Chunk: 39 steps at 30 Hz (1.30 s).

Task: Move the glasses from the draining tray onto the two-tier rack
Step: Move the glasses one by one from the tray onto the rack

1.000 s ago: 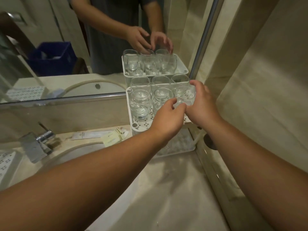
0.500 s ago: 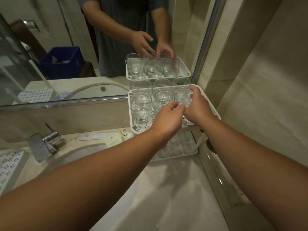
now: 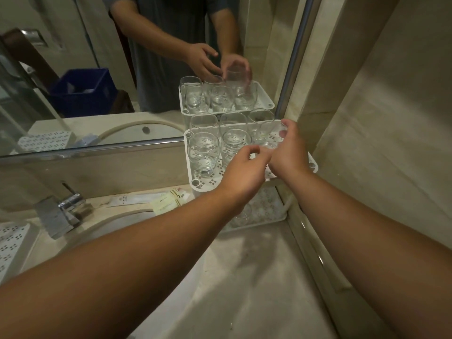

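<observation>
The right hand (image 3: 291,152) holds a glass (image 3: 267,134) above the rack's (image 3: 314,166) top tier; the left hand (image 3: 244,172), fingers loosely curled, holds nothing beside it. The glass could knock its close neighbours (image 3: 236,139). Free room remains only at the right edge, near the wall (image 3: 379,118) and mirror (image 3: 97,69).

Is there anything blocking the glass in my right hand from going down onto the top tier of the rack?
Nothing visible. The right hand holds the glass over the bare right side of the rack's top tier. The other glasses stand to its left, and the left hand is just beside it.
</observation>
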{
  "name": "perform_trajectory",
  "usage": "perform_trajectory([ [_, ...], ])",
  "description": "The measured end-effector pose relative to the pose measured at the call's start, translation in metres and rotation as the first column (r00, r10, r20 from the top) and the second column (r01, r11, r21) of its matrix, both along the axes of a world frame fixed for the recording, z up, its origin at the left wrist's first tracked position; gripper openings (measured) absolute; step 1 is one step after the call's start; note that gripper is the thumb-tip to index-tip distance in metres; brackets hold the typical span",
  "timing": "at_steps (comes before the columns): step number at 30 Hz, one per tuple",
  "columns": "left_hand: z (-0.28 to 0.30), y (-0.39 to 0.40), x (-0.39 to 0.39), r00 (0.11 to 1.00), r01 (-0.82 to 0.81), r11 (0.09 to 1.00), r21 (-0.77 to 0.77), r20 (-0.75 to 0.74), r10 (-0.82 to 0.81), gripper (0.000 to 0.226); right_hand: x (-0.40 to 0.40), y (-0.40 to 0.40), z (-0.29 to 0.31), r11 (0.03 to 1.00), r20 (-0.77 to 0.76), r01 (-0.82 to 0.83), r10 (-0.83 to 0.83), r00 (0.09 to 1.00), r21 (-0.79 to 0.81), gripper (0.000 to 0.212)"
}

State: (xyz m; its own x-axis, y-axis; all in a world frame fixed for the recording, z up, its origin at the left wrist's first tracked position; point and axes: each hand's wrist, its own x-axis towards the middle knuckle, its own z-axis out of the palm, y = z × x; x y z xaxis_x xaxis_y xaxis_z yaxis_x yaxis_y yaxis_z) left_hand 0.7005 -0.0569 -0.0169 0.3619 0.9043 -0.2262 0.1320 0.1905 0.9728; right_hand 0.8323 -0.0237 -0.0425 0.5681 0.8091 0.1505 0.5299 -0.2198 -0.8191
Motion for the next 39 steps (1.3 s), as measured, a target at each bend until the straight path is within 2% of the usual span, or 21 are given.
perform_trajectory([
  [6, -0.001, -0.018, -0.001, 0.995, 0.005, 0.998, 0.057, 0.098, -0.011, 0.05, -0.007, -0.046, 0.012, 0.992, 0.078, 0.051, -0.06, 0.995, 0.117, 0.084],
  [11, -0.018, -0.044, -0.004, 0.987, 0.087, 0.992, 0.096, 0.125, -0.099, 0.031, -0.016, -0.088, 0.008, 0.978, 0.058, 0.125, -0.136, 0.989, 0.165, 0.083],
  [17, -0.043, -0.072, -0.009, 0.983, 0.163, 0.976, 0.146, 0.059, -0.173, 0.047, -0.026, -0.127, -0.016, 0.958, 0.035, 0.218, -0.228, 0.973, 0.189, 0.082],
  [21, -0.058, -0.081, -0.011, 0.975, 0.214, 0.959, 0.188, 0.016, -0.221, 0.047, -0.027, -0.144, -0.035, 0.939, -0.003, 0.26, -0.266, 0.964, 0.223, 0.081],
  [28, -0.082, -0.083, -0.012, 0.955, 0.282, 0.959, 0.002, -0.097, -0.281, 0.064, -0.025, -0.15, -0.085, 0.969, -0.055, 0.235, -0.232, 0.971, 0.071, 0.082],
  [32, -0.096, -0.075, -0.015, 0.923, 0.315, 0.946, -0.074, -0.21, -0.323, 0.075, -0.024, -0.141, -0.116, 0.978, -0.059, 0.207, -0.208, 0.976, -0.022, 0.083],
  [37, -0.11, -0.065, -0.015, 0.893, 0.328, 0.936, -0.129, -0.282, -0.351, 0.085, -0.021, -0.123, -0.14, 0.992, 0.021, 0.104, -0.102, 0.995, -0.078, 0.082],
  [39, -0.118, -0.059, -0.014, 0.888, 0.311, 0.939, -0.146, -0.306, -0.342, 0.082, -0.018, -0.114, -0.145, 0.994, 0.063, 0.058, -0.052, 0.997, -0.098, 0.083],
])
